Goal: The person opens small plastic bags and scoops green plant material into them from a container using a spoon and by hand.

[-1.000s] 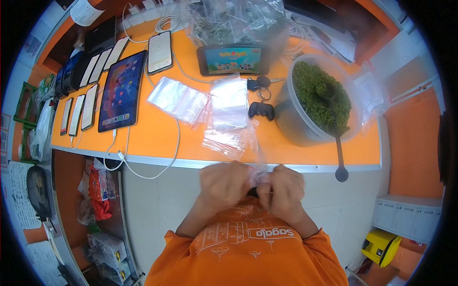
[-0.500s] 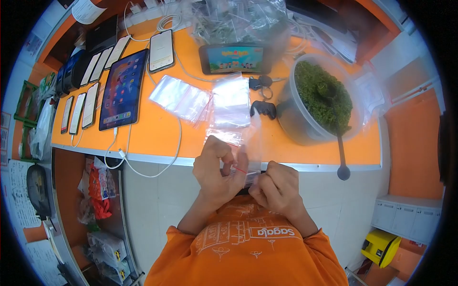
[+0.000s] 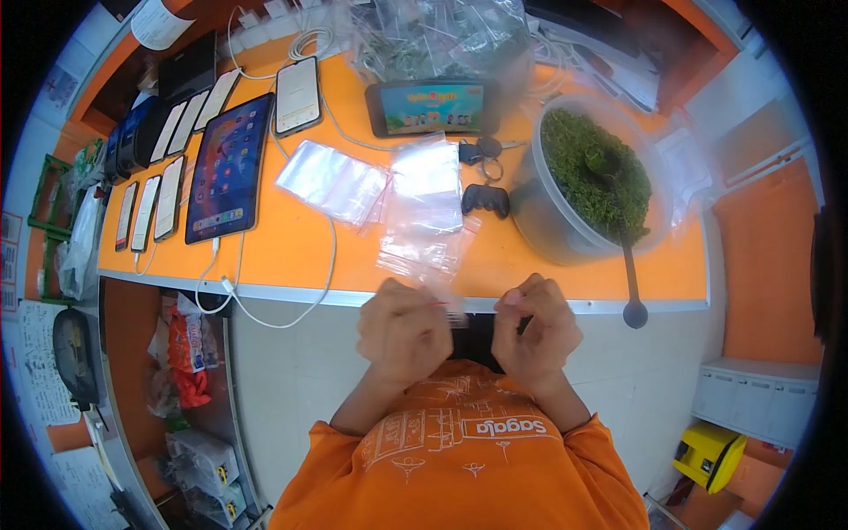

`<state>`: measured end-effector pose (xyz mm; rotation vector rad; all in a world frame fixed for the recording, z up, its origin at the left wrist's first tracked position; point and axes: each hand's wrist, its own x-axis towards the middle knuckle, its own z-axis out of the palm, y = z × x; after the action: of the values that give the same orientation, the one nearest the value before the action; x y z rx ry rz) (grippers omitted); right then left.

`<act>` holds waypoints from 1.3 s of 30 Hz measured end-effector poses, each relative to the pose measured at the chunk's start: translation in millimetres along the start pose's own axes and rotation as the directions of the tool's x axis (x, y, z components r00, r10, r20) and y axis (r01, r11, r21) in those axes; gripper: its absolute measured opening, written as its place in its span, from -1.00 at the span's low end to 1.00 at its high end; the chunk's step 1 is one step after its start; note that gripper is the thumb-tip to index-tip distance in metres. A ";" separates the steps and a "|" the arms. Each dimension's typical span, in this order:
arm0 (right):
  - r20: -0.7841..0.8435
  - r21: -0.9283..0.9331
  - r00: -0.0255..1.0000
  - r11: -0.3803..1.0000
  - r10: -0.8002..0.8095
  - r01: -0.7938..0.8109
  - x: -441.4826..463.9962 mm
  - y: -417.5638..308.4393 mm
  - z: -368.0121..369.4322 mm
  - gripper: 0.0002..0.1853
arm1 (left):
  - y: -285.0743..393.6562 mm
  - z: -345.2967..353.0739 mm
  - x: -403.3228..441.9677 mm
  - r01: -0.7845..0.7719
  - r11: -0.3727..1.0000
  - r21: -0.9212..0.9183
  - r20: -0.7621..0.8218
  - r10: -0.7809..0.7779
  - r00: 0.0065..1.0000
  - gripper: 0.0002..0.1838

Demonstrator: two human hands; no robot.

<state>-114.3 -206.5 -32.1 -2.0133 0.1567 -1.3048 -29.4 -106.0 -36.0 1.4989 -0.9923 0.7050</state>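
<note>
Because the clear bag (image 3: 457, 314) hangs just off the near edge of the counter (image 3: 283, 256), a slip would probably drop it to the tiled floor (image 3: 291, 380). The left hand (image 3: 405, 331) pinches it between thumb and fingers; the right hand (image 3: 535, 331), apart from it, has thumb and forefinger pressed together with nothing visible between them. Such thin film could cling or tear if tugged unevenly. A brush from a sleeve could tip the spoon (image 3: 631, 283), its handle jutting over the near rim of the tub (image 3: 549, 225), and scatter shredded greens (image 3: 574, 168). The cable loop (image 3: 274, 325) drooping over the near edge could snag and drag the tablet (image 3: 231, 168).

Flat bags (image 3: 424, 190) lie mid-counter, left of a game controller (image 3: 485, 200); a bulging sack (image 3: 442, 40) stands at the far side. Below, red packaging (image 3: 187, 344) fills a left shelf, and a yellow box (image 3: 709, 457) sits at right.
</note>
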 end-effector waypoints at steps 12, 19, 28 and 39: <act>0.209 0.166 0.978 0.985 0.007 -0.042 7.6 -4.3 -9.9 -0.67 | 5.6 -3.6 -10.3 -0.124 0.959 -0.253 0.249 0.188 0.950 -0.86; 0.075 -0.002 0.997 1.000 -0.026 0.026 7.2 -2.8 -8.7 -0.75 | 7.4 -2.1 -10.6 -0.129 0.991 -0.038 0.101 0.132 0.986 -0.70; 0.292 0.107 0.900 0.924 0.325 -0.368 17.1 -23.0 -34.6 -0.71 | 10.2 3.6 14.1 -0.355 0.933 0.050 0.208 0.338 0.918 -0.72; 0.439 -0.089 0.885 0.988 0.155 -0.128 19.8 -50.8 -80.0 -0.59 | 7.4 27.6 -2.2 -0.050 0.946 -0.320 0.163 0.107 0.981 -0.55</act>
<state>-185.3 -218.6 32.6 -2.2477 0.1229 -0.7281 -39.6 -132.6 -39.1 1.2606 -1.2446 0.4463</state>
